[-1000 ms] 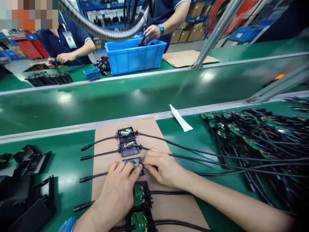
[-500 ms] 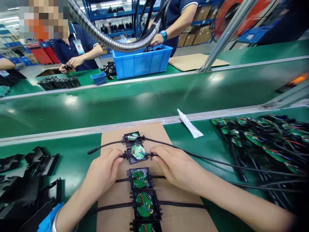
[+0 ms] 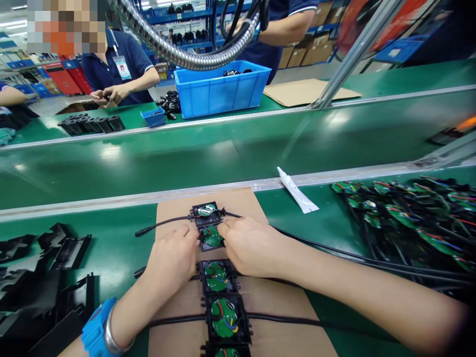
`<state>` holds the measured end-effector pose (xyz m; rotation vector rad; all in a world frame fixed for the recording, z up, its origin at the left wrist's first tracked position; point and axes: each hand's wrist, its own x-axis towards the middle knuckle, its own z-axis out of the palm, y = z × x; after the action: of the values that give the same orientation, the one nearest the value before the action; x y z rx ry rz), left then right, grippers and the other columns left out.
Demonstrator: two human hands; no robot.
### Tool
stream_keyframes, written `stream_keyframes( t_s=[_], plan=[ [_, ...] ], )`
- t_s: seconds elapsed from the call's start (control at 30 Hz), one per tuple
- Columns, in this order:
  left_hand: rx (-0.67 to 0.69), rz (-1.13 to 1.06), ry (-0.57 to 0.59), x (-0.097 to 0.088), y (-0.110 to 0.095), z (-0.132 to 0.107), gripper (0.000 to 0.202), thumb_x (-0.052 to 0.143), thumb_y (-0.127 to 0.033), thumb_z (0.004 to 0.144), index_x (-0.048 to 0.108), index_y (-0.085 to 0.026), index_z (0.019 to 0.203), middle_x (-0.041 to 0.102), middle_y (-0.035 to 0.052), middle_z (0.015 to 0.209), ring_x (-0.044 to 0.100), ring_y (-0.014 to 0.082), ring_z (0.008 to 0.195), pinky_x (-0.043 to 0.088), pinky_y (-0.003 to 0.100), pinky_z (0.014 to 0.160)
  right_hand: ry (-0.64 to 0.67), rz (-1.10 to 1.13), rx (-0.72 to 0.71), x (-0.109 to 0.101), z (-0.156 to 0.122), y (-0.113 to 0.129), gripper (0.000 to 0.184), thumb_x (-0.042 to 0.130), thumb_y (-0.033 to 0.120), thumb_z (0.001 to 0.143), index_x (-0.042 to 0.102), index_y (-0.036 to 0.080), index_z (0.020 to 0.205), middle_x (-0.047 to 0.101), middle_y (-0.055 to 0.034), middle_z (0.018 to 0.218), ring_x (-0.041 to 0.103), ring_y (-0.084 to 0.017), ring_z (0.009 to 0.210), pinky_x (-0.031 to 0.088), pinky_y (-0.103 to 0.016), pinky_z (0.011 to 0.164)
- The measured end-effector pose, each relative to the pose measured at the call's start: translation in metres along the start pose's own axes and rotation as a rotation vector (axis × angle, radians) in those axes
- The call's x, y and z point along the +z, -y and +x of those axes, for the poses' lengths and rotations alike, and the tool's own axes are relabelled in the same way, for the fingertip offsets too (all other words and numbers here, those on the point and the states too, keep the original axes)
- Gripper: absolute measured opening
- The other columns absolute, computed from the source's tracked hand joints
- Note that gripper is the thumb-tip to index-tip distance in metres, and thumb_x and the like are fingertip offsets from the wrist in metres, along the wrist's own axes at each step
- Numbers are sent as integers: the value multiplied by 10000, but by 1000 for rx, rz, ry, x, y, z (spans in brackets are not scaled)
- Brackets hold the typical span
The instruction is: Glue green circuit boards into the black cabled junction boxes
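Observation:
A column of small black boxes with round green circuit boards and black cables lies on a brown cardboard sheet point(image 3: 256, 332). My left hand point(image 3: 173, 260) and my right hand point(image 3: 249, 245) meet at the second box from the top point(image 3: 211, 237), fingers curled and pinching its two sides. The top box point(image 3: 206, 212) sits just beyond my fingertips. Two more boxes point(image 3: 216, 275) point(image 3: 225, 313) lie below my hands, toward me. A blue watch point(image 3: 94, 329) is on my left wrist.
A pile of green boards with black cables point(image 3: 405, 213) lies at the right, black plastic covers point(image 3: 40, 277) at the left. A white tube point(image 3: 295, 191) rests by the conveyor rail. Across the green belt point(image 3: 223, 148) stand a blue bin point(image 3: 221, 89) and other workers.
My hands moved in from the cables at the second box's sides onto the box itself, and its green board now lies lower in the box. The view shifted slightly.

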<state>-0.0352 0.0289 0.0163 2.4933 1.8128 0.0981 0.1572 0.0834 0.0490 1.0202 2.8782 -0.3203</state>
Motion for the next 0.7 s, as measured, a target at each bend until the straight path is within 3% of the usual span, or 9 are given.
stream_keyframes(
  t_s=[0.43,0.57,0.7],
  plan=[
    [-2,-348,-76,6,14,4,163,532,-135,866,678,-188,916,712,32,904,663,193,838,544,316,755,-26,150,-6,13,-1,-6,285,464,249,830,720,199,945,691,-90,899,626,-231,801,429,-325,693],
    [19,-171,-43,4,9,-2,195,477,-118,874,663,-177,876,670,50,818,652,198,753,539,300,656,-40,191,-8,20,-6,-2,291,464,231,834,719,173,962,686,-90,892,621,-206,764,424,-308,687],
    [57,151,110,-1,-10,0,229,461,-20,778,650,-124,855,639,104,786,643,265,720,512,331,563,-43,197,6,23,-5,-1,276,457,230,830,717,165,894,678,-88,856,616,-206,740,413,-313,673]
  ],
)
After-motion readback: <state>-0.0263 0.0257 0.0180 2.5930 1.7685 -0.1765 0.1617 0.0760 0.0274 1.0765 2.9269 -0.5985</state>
